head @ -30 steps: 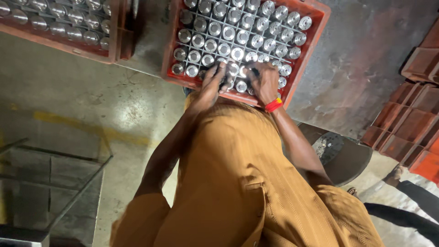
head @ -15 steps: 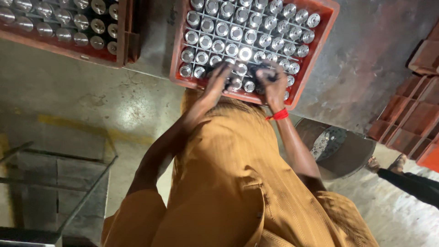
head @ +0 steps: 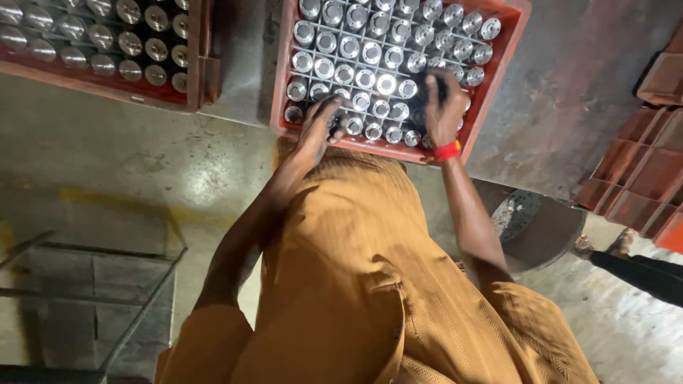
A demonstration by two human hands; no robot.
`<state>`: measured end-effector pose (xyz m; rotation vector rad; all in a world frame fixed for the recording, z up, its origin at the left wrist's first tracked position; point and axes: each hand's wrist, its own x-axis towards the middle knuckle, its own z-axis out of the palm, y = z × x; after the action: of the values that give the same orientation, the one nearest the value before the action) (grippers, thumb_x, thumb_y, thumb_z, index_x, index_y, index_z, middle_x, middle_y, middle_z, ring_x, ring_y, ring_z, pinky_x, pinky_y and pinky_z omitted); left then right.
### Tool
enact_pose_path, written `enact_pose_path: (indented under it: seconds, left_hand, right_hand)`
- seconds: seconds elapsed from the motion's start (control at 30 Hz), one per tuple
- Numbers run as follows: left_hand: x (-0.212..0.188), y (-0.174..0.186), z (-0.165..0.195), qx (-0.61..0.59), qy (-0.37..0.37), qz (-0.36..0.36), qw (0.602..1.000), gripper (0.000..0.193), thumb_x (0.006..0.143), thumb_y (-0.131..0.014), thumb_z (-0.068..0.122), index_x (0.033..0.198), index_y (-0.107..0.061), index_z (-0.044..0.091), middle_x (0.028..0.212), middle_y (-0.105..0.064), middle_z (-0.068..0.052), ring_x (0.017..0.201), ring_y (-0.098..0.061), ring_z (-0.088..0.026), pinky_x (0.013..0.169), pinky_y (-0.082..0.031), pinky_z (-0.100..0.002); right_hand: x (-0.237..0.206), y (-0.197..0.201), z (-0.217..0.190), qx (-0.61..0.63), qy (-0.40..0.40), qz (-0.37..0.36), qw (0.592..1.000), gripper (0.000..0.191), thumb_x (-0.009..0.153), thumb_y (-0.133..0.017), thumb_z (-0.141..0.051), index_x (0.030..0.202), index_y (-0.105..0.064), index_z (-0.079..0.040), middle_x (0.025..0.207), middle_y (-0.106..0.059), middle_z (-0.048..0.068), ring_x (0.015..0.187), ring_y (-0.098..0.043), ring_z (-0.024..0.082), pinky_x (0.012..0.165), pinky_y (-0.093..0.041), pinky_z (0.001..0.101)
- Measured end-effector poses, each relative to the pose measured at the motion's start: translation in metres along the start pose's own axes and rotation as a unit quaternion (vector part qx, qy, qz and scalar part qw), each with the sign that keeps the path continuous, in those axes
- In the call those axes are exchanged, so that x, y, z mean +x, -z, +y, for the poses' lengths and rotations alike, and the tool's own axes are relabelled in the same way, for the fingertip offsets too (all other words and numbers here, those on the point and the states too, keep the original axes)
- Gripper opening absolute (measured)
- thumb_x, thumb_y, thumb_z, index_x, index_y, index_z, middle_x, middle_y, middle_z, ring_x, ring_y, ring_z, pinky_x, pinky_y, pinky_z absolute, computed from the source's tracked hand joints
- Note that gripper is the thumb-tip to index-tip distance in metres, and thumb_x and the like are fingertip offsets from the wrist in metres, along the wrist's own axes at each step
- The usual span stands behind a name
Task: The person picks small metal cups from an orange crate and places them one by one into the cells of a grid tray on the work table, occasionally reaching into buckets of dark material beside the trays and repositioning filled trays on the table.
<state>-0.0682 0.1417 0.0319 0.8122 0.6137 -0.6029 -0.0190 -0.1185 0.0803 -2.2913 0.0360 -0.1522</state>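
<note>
Red plastic crate point(head: 498, 64) of shiny metal cylinders point(head: 370, 53) sits at twelve o'clock. Left hand point(head: 318, 128) spreads loose fingers over the near row at eleven; right hand point(head: 442, 107), at one o'clock, curls over cylinders, its grasp hidden.

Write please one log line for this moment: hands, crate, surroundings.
left hand: on metal cylinders, near edge | right hand: on cylinders, grip unclear | red crate: on floor, full | second crate: left

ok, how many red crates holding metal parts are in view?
2: one crate under both hands, another crate at top left, cut off by the frame. More empty red ones stack at right.
</note>
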Motion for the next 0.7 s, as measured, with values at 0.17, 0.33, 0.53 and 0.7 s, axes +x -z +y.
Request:
enact_pose_path:
  seconds: [0.17,0.33,0.53,0.7]
  left_hand:
    - [0.000,0.003,-0.012,-0.016,-0.024,0.011,1.000,0.025,0.100,-0.061,0.030,0.114,-0.063,0.009,0.074,-0.060,-0.002,0.052,-0.050,-0.010,0.043,-0.032,-0.023]
    - [-0.004,-0.004,-0.019,-0.039,-0.004,0.025,0.999,0.024,0.102,-0.062,0.030,0.113,-0.060,0.009,0.075,-0.060,-0.002,0.055,-0.051,-0.010,0.046,-0.033,-0.023]
    - [-0.003,-0.021,-0.032,-0.055,-0.080,-0.059,0.994,0.020,0.102,-0.056,0.029,0.117,-0.058,0.016,0.082,-0.064,-0.002,0.060,-0.052,-0.007,0.054,-0.038,-0.022]
    - [0.008,-0.039,-0.042,0.007,-0.112,-0.055,0.992,0.018,0.108,-0.060,0.027,0.114,-0.060,0.010,0.083,-0.060,0.000,0.062,-0.050,-0.007,0.052,-0.035,-0.022]
  right_hand:
    - [-0.045,0.001,-0.017,-0.118,0.063,-0.036,0.990,0.035,0.099,-0.076,-0.032,0.105,-0.074,0.002,0.100,-0.073,0.023,0.090,-0.068,0.037,0.079,-0.053,0.0444]
    - [-0.042,-0.008,-0.008,-0.134,0.027,-0.085,0.987,0.031,0.088,-0.083,-0.029,0.100,-0.078,0.000,0.096,-0.075,0.020,0.088,-0.064,0.036,0.081,-0.047,0.0462]
    - [-0.034,-0.003,0.017,-0.023,0.036,-0.135,0.990,0.022,0.091,-0.081,-0.021,0.107,-0.080,-0.007,0.101,-0.077,0.014,0.094,-0.065,0.032,0.087,-0.049,0.0429]
    - [-0.028,0.003,0.019,-0.010,0.081,-0.154,0.985,0.022,0.089,-0.084,-0.020,0.107,-0.079,-0.007,0.099,-0.077,0.013,0.090,-0.067,0.029,0.082,-0.050,0.0417]
